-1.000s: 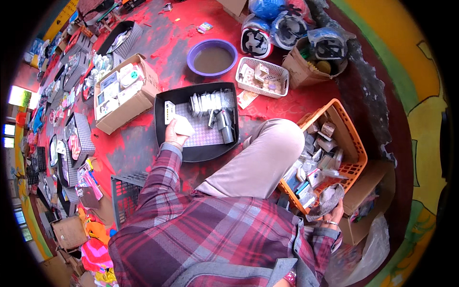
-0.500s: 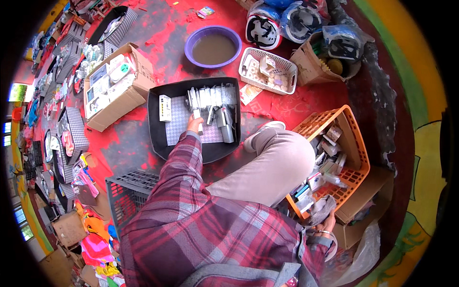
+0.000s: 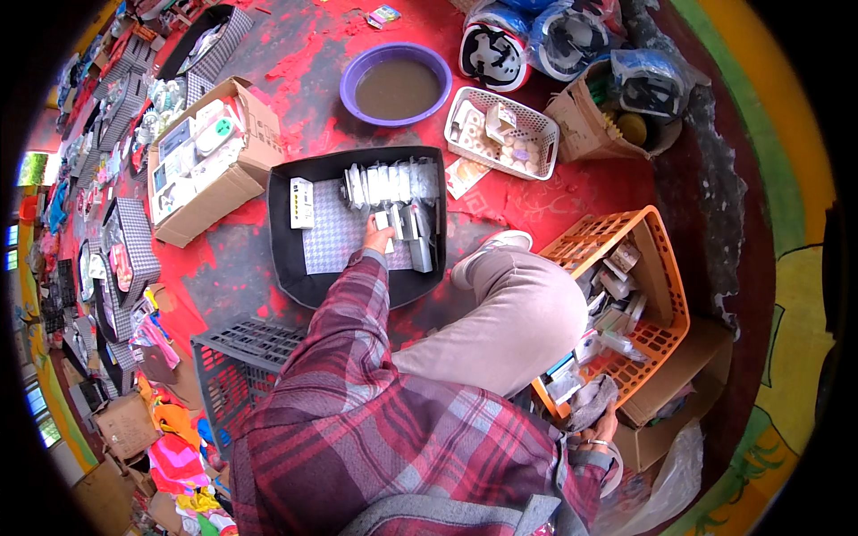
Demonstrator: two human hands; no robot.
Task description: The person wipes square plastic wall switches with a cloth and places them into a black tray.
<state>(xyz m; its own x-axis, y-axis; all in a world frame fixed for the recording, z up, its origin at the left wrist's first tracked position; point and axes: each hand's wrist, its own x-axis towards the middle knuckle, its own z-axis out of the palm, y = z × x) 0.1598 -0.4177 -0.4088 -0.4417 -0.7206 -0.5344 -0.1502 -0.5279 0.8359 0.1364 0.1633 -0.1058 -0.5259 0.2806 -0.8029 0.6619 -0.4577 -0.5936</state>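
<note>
the red floor [image 3: 572, 205] carries a black tray [image 3: 288, 268] lined with checked cloth, an orange basket [image 3: 666, 295] at the person's right, and a purple bowl [image 3: 398, 87] beyond. in the tray, the left hand [image 3: 379, 238] pinches a small white pack [image 3: 384, 221] beside a row of packs. the right hand [image 3: 597, 418] grips a grey cloth [image 3: 590, 402] at the basket's near edge.

The person wears a long-sleeved plaid shirt [image 3: 384, 420] in dark red, grey and white, beige trousers [image 3: 509, 322], 1 pale shoe [image 3: 490, 248], and a metal bangle [image 3: 597, 443] on the right wrist.
</note>
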